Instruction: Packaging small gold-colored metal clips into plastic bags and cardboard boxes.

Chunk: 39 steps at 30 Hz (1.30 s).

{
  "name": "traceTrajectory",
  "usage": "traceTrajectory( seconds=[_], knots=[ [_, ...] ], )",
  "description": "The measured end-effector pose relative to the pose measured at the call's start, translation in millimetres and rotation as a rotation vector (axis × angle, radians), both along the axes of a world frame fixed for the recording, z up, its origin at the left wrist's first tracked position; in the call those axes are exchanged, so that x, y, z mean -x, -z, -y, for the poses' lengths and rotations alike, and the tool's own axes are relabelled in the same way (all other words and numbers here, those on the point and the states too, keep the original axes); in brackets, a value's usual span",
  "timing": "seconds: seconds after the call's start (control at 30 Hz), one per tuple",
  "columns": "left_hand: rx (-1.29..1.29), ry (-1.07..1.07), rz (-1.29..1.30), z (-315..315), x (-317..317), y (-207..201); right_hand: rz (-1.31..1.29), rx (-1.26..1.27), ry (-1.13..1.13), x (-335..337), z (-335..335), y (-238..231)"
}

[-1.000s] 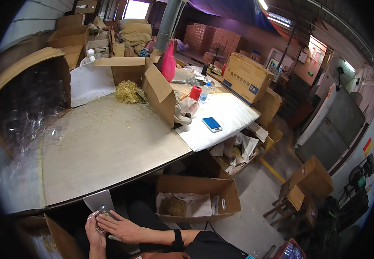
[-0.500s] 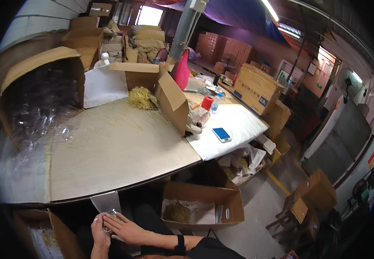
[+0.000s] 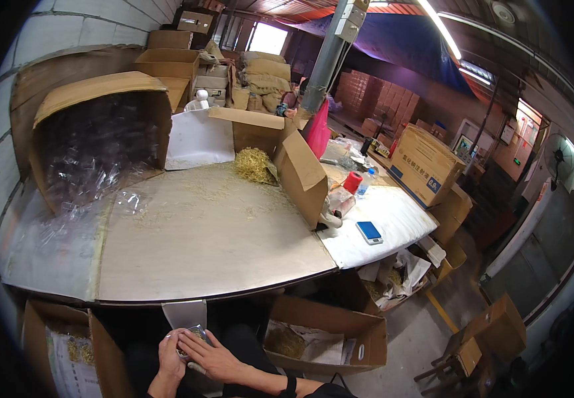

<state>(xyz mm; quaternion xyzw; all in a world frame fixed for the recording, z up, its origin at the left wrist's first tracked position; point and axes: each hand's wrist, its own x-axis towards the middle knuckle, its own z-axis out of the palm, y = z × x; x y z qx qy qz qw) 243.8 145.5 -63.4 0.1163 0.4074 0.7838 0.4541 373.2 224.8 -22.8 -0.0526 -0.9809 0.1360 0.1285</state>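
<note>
Partly hidden: small packet [image 3: 198,331], clear and glossy.

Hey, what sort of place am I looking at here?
Probably a small packing workshop: there's a heap of dried, straw-like plant material on the worktable, what looks like a digital scale, and a carton of clear plastic packaging.

Black band [image 3: 291,385] around the right forearm [image 3: 260,378], dark sleeve [image 3: 330,391] above, dark trousers [image 3: 250,348].

Clear packet [image 3: 199,331] mostly hidden by left hand [image 3: 171,358] and right hand [image 3: 215,359]. Left forearm [image 3: 163,386] cut off by lower edge.
</note>
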Motion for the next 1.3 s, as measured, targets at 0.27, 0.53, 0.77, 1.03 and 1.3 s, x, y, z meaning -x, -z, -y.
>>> traceTrajectory(
  seconds=[0.27,0.53,0.77,1.03,1.3],
  knots=[
    [0.015,-0.065,-0.030,-3,4,-2,0.014,-0.020,0.042,4,-2,2],
    [0.058,-0.046,-0.017,-1,0,-22,-0.053,0.009,0.059,-2,2,-11],
    [0.154,-0.082,-0.051,-4,2,-14,-0.117,0.033,0.021,-1,-8,-10],
    [0.236,-0.096,-0.071,15,37,-59,-0.324,0.169,0.156,-5,-34,-46],
    [0.287,-0.361,-0.297,98,122,-80,-0.196,0.312,0.149,-11,-21,-38]
  ],
)
